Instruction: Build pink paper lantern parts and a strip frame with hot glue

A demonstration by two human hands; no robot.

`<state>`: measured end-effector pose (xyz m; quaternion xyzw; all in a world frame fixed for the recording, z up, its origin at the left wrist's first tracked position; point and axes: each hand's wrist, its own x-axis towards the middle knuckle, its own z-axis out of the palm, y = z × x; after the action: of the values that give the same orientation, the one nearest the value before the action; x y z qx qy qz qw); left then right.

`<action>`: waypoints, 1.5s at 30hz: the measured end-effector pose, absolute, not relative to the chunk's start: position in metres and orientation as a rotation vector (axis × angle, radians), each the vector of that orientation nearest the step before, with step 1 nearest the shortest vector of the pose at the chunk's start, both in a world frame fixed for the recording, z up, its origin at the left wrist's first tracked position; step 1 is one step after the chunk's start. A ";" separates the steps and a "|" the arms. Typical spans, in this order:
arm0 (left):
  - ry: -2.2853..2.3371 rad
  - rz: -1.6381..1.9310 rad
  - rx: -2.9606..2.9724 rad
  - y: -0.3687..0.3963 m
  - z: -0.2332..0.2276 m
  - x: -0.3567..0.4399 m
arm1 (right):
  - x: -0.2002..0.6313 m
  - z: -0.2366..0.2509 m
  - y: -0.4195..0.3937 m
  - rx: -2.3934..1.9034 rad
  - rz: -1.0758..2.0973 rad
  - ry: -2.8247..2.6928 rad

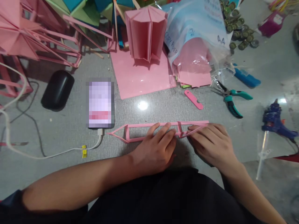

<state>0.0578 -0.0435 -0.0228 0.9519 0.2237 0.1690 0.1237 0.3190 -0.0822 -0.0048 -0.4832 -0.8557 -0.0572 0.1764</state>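
A long, narrow frame of thin pink sticks (142, 125) lies crosswise on the table in front of me. Its left end comes to a point, and short crosspieces join the two long sides. My left hand (158, 147) is closed over the middle of the frame, fingers bent across its lower side. At the right end, my right hand (211, 141) pinches a slanting stick where it meets the frame; the thumb tip is partly hidden. Beyond the frame lies a small pink cutter-like tool (193, 99).
Green-handled pliers (230, 96), a blue tool (247, 77) and a blue glue gun (275, 119) lie at right. A phone (100, 104) with a white cable and a black mouse-shaped object (57, 90) are at left. Pink paper models (147, 34) and a paper bag (196, 28) stand behind.
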 end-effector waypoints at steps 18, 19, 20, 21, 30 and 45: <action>0.613 0.472 2.767 -0.045 -0.022 0.056 | 0.321 -0.009 -0.079 -1.366 -0.113 -2.486; 0.607 0.473 2.763 -0.045 -0.022 0.055 | 0.321 -0.009 -0.080 -1.367 -0.107 -2.490; 0.603 0.477 2.759 -0.046 -0.022 0.055 | 0.322 -0.009 -0.080 -1.364 -0.104 -2.490; 0.602 0.480 2.756 -0.046 -0.022 0.055 | 0.322 -0.010 -0.081 -1.360 -0.104 -2.491; 0.604 0.459 2.760 -0.046 -0.023 0.056 | 0.322 -0.009 -0.084 -1.354 -0.164 -2.500; 0.611 0.453 2.779 -0.048 -0.025 0.058 | 0.321 -0.008 -0.091 -1.320 -0.108 -2.523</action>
<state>0.0582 -0.0479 -0.0247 0.9563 0.2102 0.1561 0.1300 0.3207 -0.0909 -0.0077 -0.4582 -0.8760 -0.0373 0.1456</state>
